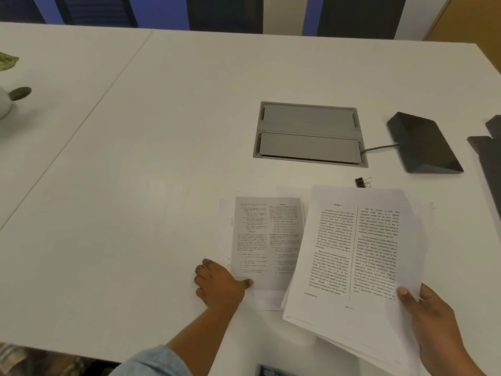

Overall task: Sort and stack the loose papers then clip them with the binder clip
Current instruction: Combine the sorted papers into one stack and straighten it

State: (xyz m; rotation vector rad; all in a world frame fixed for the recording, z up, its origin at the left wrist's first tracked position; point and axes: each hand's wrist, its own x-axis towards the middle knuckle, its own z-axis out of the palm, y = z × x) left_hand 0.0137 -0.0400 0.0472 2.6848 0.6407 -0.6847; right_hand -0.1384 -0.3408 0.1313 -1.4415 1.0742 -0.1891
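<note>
A thick stack of printed papers [357, 256] is lifted off the table at the lower right, tilted. My right hand [431, 318] grips its lower right corner, thumb on top. Left of it, a few loose printed sheets [265, 237] lie flat on the white table. My left hand [219, 283] holds the lower left edge of these sheets, with the thumb on the top sheet. A small black binder clip [362, 182] sits on the table just beyond the held stack, partly hidden by its top edge.
A grey cable hatch [309, 132] is set into the white table [135, 185] behind the papers. A black wedge-shaped device [423, 143] with a cable lies at the right, dark objects [488, 156] beyond it. A white pot [5, 103] stands far left.
</note>
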